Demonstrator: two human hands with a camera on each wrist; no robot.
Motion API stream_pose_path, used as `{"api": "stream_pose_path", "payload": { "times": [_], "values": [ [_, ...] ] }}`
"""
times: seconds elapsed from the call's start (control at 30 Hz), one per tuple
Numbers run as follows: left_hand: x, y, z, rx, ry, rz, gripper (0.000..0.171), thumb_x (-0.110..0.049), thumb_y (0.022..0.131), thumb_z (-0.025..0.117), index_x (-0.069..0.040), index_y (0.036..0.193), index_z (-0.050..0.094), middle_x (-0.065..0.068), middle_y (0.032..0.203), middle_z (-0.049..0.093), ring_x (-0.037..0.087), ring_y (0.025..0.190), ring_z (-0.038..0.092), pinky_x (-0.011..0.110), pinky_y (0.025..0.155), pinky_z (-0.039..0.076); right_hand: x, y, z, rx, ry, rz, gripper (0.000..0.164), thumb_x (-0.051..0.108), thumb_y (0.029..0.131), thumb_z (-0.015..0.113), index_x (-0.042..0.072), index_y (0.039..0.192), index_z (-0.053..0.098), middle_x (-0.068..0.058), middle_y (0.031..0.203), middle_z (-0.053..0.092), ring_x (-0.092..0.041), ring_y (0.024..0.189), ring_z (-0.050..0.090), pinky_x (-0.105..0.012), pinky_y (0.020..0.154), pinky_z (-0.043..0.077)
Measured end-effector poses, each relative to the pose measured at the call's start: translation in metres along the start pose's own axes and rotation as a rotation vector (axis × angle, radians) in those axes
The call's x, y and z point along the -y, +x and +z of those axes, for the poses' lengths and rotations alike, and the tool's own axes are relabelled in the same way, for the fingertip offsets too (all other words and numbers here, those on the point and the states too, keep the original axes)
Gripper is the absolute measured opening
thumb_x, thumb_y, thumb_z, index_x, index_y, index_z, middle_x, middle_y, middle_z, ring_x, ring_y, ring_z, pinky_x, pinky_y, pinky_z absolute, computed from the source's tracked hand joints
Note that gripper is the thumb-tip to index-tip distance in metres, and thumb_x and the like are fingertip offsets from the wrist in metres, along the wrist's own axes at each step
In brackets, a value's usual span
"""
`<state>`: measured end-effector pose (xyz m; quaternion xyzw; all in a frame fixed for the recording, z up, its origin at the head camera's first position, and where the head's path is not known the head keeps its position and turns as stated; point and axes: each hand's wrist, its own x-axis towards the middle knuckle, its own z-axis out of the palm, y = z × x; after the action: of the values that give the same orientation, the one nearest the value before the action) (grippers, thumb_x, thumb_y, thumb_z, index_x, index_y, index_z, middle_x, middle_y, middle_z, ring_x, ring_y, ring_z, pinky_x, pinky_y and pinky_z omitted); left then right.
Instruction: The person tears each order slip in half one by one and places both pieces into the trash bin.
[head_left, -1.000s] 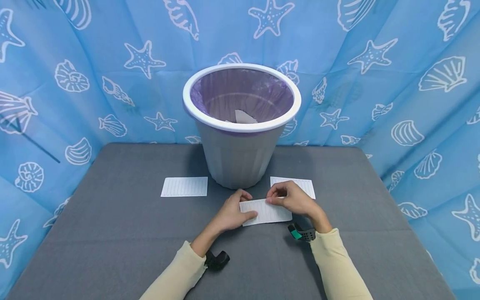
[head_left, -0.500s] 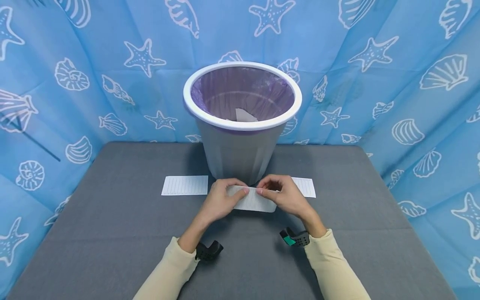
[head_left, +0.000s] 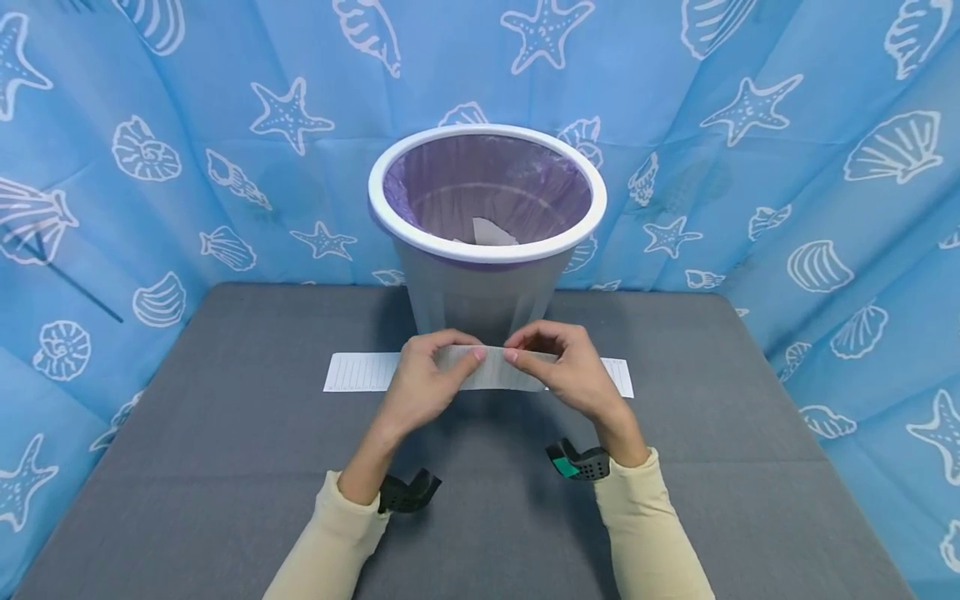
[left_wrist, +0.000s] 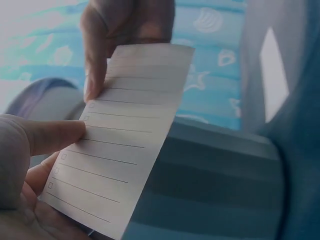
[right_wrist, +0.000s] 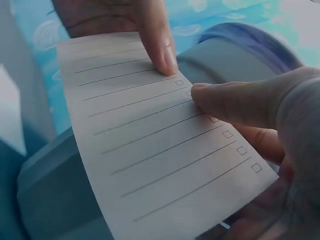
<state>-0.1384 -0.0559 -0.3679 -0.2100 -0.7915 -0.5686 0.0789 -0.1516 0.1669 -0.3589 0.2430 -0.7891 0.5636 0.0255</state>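
A lined paper slip [head_left: 498,371] with small checkboxes along one long edge is held up in front of the bin. My left hand [head_left: 423,379] pinches its upper edge, thumb on the printed face and fingers behind. My right hand [head_left: 566,371] pinches the same edge close by, the two thumbs a short gap apart. In the left wrist view the slip [left_wrist: 120,135] looks whole, and the right wrist view shows the slip [right_wrist: 150,135] untorn too. Behind the hands stands a grey bin [head_left: 480,292] with a white rim and purple liner; pale paper pieces [head_left: 492,232] lie inside.
On the grey tabletop [head_left: 247,467], one lined slip [head_left: 360,372] lies left of the bin. Another slip [head_left: 618,377] lies to the right, partly covered by my right hand. A blue shell-print curtain [head_left: 300,183] hangs behind and at both sides.
Both hands have carried the slip up and away from me, toward the bin's front. My left hand has shifted along the slip to its upper edge, and the slip now stands more upright.
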Motion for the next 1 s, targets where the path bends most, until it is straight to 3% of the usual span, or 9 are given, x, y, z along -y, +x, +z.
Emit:
{"api": "stream_pose_path", "payload": {
  "times": [0.27,0.4,0.57,0.77,1.0],
  "values": [
    [-0.008,0.003,-0.013,-0.05,-0.033,0.043,0.015,-0.014,0.097,0.07,-0.001,0.104,0.076,0.009,0.099,0.073,0.022,0.087,0.065,0.04,0.073,0.052,0.01,0.009,0.007,-0.036,0.071,-0.062,0.008,0.002,0.092,0.073,0.001,0.1,0.074,-0.009,0.095,0.071,-0.025,0.094,0.066,-0.041,0.087,0.051],
    [-0.009,0.002,-0.015,-0.045,-0.042,0.042,0.016,-0.014,0.097,0.071,-0.001,0.105,0.076,0.009,0.1,0.073,0.022,0.088,0.066,0.041,0.074,0.053,0.011,0.01,0.01,-0.05,0.073,-0.069,0.008,0.001,0.092,0.073,0.001,0.099,0.074,-0.009,0.094,0.071,-0.023,0.094,0.067,-0.037,0.086,0.051],
    [-0.009,0.001,-0.015,-0.032,-0.034,0.038,0.019,-0.017,0.096,0.072,-0.002,0.107,0.076,0.008,0.104,0.074,0.022,0.1,0.066,0.045,0.086,0.05,0.013,0.01,0.013,-0.062,0.087,-0.069,0.008,0.002,0.092,0.073,0.001,0.099,0.074,-0.009,0.094,0.071,-0.021,0.086,0.062,-0.032,0.077,0.049],
    [-0.008,-0.001,-0.017,-0.042,-0.044,0.04,0.016,-0.017,0.095,0.073,-0.004,0.104,0.077,0.006,0.101,0.074,0.021,0.097,0.066,0.045,0.085,0.051,0.015,0.009,0.016,-0.058,0.1,-0.086,0.008,0.0,0.092,0.072,0.0,0.1,0.073,-0.01,0.094,0.07,-0.021,0.082,0.058,-0.03,0.074,0.048],
    [-0.009,-0.002,-0.019,-0.045,-0.066,0.044,0.014,-0.015,0.096,0.073,-0.004,0.102,0.077,0.005,0.099,0.073,0.021,0.097,0.064,0.046,0.086,0.049,0.017,0.009,0.018,-0.053,0.067,-0.108,0.009,0.0,0.09,0.074,0.001,0.099,0.073,-0.009,0.095,0.071,-0.023,0.094,0.067,-0.039,0.086,0.052]
  ]
}}
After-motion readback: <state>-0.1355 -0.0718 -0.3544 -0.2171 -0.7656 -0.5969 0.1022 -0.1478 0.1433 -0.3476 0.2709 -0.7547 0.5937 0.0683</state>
